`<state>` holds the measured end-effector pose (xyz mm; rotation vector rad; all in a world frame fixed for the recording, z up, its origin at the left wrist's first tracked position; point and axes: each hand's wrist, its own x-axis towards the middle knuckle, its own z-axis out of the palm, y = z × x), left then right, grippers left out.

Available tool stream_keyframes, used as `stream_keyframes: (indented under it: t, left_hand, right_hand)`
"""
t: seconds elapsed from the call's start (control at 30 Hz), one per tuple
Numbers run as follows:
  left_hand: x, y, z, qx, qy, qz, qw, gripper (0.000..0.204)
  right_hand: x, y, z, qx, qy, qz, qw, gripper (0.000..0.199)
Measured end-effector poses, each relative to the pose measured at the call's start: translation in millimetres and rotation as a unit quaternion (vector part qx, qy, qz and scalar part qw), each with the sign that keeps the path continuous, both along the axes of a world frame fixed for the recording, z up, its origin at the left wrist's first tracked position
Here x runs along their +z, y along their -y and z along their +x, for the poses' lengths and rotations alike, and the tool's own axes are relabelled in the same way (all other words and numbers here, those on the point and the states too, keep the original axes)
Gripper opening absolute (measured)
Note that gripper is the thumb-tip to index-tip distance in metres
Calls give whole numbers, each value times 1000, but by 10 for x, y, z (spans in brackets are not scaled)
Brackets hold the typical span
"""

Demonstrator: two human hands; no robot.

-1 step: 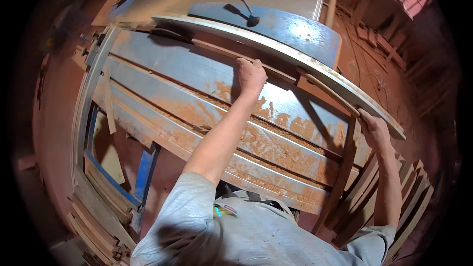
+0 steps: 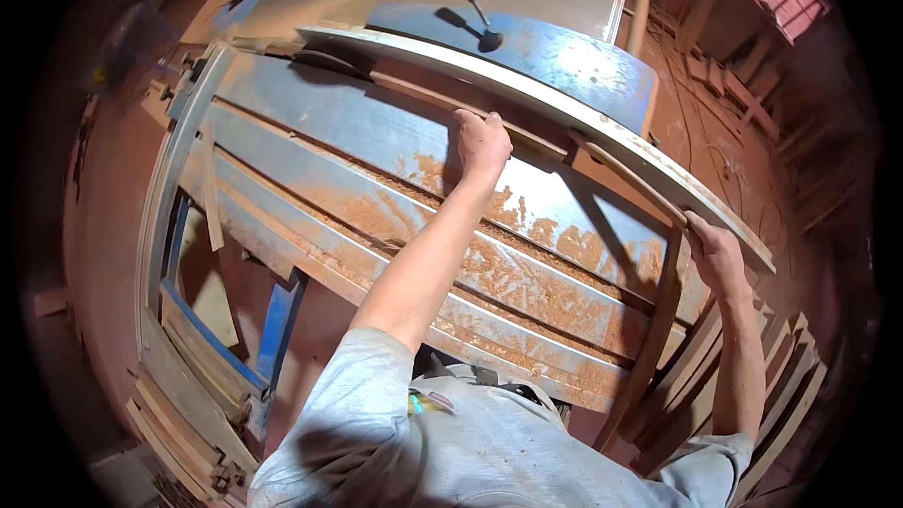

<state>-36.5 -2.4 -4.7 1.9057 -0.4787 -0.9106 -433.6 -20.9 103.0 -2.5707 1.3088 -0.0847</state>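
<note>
Along a long pale fence [image 2: 546, 94] on a grooved metal saw table [image 2: 376, 122] lies a narrow wooden strip [image 2: 414, 87]. My left hand [image 2: 483, 143] is closed over the middle of this strip, with fingertips partly hidden. Farther right, my right hand [image 2: 720, 252] grips the near end of a thin wooden stick [image 2: 628, 177]. That stick slants along the fence, and its far end comes close to the strip's right end; whether they touch I cannot tell. Left of the strip, a dark curved saw blade [image 2: 329, 63] shows beside the fence.
Sawdust [image 2: 555, 235] covers much of the table's right part. A lever with a black knob [image 2: 490, 40] stands on the blue plate beyond the fence. Several wooden pieces [image 2: 691, 372] are stacked at the lower right. A metal rail [image 2: 169, 183] borders the left side.
The view has shifted very slightly. Both hands keep their grips, and neither the strip nor the stick has visibly moved along the fence.
</note>
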Motion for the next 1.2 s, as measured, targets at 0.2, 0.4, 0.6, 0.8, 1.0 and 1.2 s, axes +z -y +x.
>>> stream_keyframes:
  t: [0.2,0.4,0.6,0.8,1.0,1.2]
  left_hand:
    - [21,0,247,24,25,-20,999,49]
    - [67,4,343,31,19,-8,999,49]
    - [51,9,466,39,32,-15,999,40]
    - [65,-2,601,37,18,-7,999,33]
    - [55,3,707,57,16,-12,998,30]
    - [37,8,881,67,4,-11,998,29]
  right_hand:
    - [-103,89,214,22,7,-20,1000,25]
    - [-122,104,315,34,17,-27,999,24]
    - [-168,173,393,49,18,-30,998,23]
    - [-167,163,533,52,16,-31,998,23]
    - [-194,209,649,59,17,-37,997,24]
    - [-177,211,821,66,8,-43,997,24]
